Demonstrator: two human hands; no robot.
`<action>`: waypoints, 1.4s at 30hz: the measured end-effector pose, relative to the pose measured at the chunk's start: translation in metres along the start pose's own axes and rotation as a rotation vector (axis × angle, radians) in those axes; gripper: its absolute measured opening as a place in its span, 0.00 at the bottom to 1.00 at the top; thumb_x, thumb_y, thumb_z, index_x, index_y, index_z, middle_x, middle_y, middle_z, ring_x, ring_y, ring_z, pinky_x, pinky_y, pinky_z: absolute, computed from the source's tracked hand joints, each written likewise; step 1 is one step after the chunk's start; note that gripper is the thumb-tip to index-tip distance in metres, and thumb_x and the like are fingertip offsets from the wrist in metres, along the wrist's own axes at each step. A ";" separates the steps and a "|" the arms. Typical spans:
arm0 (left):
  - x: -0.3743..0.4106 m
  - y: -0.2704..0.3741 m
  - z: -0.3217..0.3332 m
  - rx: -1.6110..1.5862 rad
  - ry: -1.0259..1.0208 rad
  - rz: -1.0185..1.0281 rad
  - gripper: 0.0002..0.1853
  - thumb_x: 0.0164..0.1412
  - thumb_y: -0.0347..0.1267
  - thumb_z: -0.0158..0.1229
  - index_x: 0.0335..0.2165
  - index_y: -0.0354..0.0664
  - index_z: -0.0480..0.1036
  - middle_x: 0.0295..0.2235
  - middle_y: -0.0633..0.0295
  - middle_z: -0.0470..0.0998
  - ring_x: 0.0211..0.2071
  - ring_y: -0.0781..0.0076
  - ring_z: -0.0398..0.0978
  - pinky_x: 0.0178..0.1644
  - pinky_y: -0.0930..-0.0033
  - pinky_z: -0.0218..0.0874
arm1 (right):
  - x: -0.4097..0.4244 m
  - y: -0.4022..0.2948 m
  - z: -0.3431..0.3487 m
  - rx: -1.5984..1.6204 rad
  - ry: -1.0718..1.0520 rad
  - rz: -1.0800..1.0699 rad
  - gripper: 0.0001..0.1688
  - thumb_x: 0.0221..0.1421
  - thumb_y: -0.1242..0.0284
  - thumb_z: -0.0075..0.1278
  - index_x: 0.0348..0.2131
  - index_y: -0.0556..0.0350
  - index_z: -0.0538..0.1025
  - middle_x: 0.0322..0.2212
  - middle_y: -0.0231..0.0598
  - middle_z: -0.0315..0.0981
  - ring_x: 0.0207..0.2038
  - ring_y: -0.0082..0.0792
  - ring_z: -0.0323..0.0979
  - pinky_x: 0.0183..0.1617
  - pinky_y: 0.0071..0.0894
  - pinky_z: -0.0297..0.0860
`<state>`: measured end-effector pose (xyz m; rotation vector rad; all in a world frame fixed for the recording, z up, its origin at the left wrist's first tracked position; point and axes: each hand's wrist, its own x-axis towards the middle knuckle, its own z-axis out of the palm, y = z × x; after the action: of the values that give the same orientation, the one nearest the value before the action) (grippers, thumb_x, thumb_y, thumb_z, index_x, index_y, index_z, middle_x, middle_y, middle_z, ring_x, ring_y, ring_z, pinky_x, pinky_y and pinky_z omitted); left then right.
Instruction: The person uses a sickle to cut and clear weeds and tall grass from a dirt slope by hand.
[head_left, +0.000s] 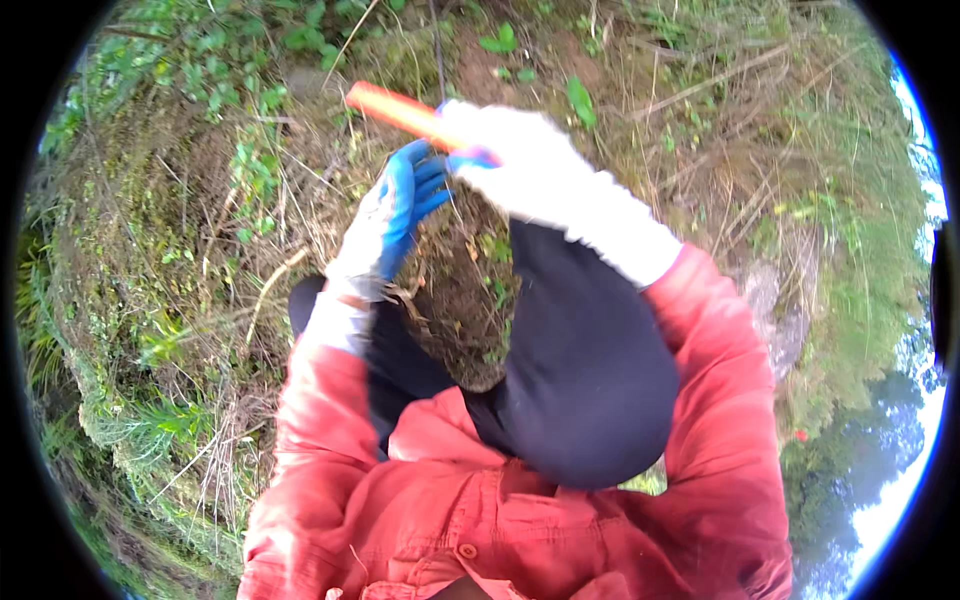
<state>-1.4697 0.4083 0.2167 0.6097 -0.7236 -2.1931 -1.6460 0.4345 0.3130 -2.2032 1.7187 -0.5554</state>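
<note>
My right hand, in a white glove with blue on the fingers, is closed around a long orange handle-like object. Its far end points up and to the left; motion blur hides the detail, and I cannot tell what tool it is. Just below it is my left hand, in a white glove with a blue coated palm. The left fingers are slightly curled and apart, with nothing seen in them. A thin dark stem or rod runs from the top edge down to the right hand. Bare soil shows beneath the hands.
My knee in dark trousers rises below the right forearm. Dry grass and twigs litter the sloping ground. Leafy green plants grow at the upper left. A grey rock lies right of my right sleeve. Taller grass stands beyond.
</note>
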 end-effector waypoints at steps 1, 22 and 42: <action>0.019 -0.006 0.021 -0.311 0.028 -0.019 0.34 0.60 0.51 0.51 0.53 0.35 0.61 0.44 0.56 0.72 0.46 0.67 0.70 0.52 0.61 0.63 | 0.003 0.008 0.019 -0.150 0.118 -0.209 0.27 0.51 0.67 0.52 0.48 0.62 0.68 0.35 0.47 0.73 0.38 0.37 0.74 0.37 0.35 0.71; 0.103 -0.020 -0.039 -0.204 1.142 0.097 0.13 0.51 0.35 0.66 0.23 0.44 0.68 0.18 0.69 0.70 0.17 0.78 0.67 0.23 0.72 0.63 | 0.079 0.059 0.044 0.096 -0.546 -0.450 0.46 0.52 0.56 0.49 0.59 0.68 0.53 0.60 0.54 0.47 0.64 0.46 0.45 0.65 0.57 0.42; 0.108 -0.035 -0.120 0.084 1.266 -0.100 0.13 0.51 0.39 0.63 0.23 0.42 0.72 0.17 0.67 0.72 0.17 0.77 0.66 0.22 0.71 0.59 | 0.010 0.196 -0.171 0.265 -1.219 0.367 0.08 0.46 0.76 0.48 0.26 0.65 0.76 0.20 0.57 0.72 0.22 0.46 0.71 0.28 0.40 0.66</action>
<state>-1.4802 0.3089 0.0854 1.8186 -0.0797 -1.3896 -1.8918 0.3778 0.3767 -1.3980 1.1663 0.5411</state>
